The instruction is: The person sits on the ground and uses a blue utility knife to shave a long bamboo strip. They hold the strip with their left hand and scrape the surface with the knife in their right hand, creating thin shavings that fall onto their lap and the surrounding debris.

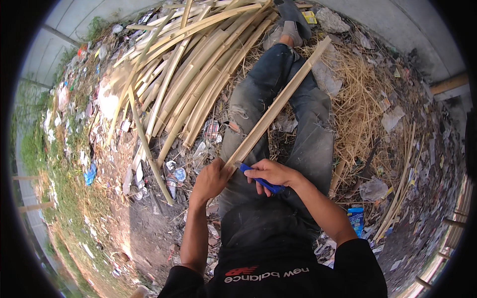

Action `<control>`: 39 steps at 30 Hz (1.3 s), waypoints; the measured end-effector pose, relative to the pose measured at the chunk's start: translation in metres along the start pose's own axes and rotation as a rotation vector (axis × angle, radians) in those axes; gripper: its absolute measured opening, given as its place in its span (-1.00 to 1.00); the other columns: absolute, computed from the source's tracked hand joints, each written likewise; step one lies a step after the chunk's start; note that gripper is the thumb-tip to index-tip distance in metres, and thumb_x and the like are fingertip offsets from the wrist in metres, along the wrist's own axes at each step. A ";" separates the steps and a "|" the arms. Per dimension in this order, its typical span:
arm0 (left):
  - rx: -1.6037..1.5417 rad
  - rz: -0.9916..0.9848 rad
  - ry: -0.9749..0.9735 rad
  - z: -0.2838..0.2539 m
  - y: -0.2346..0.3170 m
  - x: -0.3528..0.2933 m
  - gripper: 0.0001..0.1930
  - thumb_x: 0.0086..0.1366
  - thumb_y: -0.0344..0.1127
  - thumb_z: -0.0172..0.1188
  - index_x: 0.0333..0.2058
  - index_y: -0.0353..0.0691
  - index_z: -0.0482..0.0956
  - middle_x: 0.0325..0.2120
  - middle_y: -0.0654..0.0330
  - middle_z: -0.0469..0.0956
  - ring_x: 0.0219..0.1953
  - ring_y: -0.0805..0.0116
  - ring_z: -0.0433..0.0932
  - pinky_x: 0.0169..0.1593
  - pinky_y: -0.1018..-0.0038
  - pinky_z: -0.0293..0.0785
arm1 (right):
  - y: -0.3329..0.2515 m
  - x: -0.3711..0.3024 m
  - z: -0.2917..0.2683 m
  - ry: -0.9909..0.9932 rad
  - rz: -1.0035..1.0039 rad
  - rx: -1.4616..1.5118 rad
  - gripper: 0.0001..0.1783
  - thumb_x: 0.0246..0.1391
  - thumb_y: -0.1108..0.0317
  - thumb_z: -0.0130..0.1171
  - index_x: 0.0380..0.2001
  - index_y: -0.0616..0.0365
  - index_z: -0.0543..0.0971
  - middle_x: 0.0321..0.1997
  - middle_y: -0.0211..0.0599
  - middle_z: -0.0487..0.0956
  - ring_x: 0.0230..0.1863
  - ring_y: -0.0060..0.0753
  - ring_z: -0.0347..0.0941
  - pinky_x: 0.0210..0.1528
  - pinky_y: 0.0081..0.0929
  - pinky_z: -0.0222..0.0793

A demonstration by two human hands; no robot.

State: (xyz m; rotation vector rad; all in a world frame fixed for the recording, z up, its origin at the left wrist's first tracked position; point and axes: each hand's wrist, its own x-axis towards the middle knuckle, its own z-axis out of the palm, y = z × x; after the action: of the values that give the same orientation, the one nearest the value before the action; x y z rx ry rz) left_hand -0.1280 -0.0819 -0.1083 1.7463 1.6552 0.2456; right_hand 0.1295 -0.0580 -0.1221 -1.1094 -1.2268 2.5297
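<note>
A long split bamboo piece (278, 103) lies slantwise across my legs, its hollow side facing up and its far end near my feet. Around its near end, my left hand (211, 180) is closed in a grip. My right hand (275, 174) is wrapped round a blue-handled utility knife (272, 187). The front of the knife meets the near end of the bamboo, close to my left fingers. How much blade shows is too small to tell.
A large pile of split bamboo (198, 74) lies ahead to the left. Pale shavings (365, 109) cover the ground at right, beside thin bamboo strips (400, 193). A blue packet (356, 221) lies near my right arm. Litter surrounds me; a concrete wall (412, 30) stands beyond.
</note>
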 end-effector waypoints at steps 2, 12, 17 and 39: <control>-0.136 -0.003 -0.056 -0.005 0.006 0.005 -0.67 0.47 -0.15 0.24 -0.26 -0.37 0.54 -0.44 0.07 0.66 -0.44 0.31 0.63 -0.31 0.31 0.51 | 0.005 0.004 -0.004 -0.017 0.047 0.024 -0.51 0.50 -0.04 0.08 -0.25 0.22 0.58 -0.50 -0.20 0.66 -0.62 -0.45 0.58 -0.63 -0.54 0.45; -0.442 -0.043 0.033 0.009 0.005 -0.008 -0.62 0.43 -0.07 0.36 -0.20 -0.33 0.53 -0.51 0.18 0.60 -0.49 0.47 0.54 -0.40 0.45 0.44 | 0.019 0.013 0.002 -0.064 -0.025 0.168 -0.49 0.52 -0.05 0.06 -0.37 0.18 0.49 -0.62 -0.48 0.36 -0.71 -0.67 0.22 -0.70 -0.59 0.20; -0.407 -0.065 0.072 0.009 0.005 -0.010 -0.59 0.39 -0.05 0.42 -0.23 -0.33 0.55 -0.53 0.21 0.58 -0.50 0.50 0.51 -0.41 0.44 0.42 | 0.018 0.017 0.005 -0.082 -0.027 0.174 -0.49 0.52 -0.05 0.07 -0.38 0.17 0.46 -0.63 -0.50 0.32 -0.71 -0.70 0.17 -0.72 -0.62 0.15; -0.132 -0.202 0.169 0.024 0.009 0.012 -0.35 0.20 0.20 0.53 -0.49 -0.43 0.62 -0.64 -0.08 0.56 -0.58 0.17 0.56 -0.39 0.20 0.49 | 0.034 0.024 0.035 0.212 -0.150 0.374 -0.45 0.47 -0.11 0.08 -0.46 0.12 0.43 -0.63 -0.48 0.35 -0.73 -0.66 0.20 -0.73 -0.58 0.13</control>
State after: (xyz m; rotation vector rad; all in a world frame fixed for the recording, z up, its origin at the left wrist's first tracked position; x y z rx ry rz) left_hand -0.1054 -0.0788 -0.1240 1.4826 1.8768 0.4074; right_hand 0.0959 -0.0931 -0.1462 -1.1097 -0.7170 2.3269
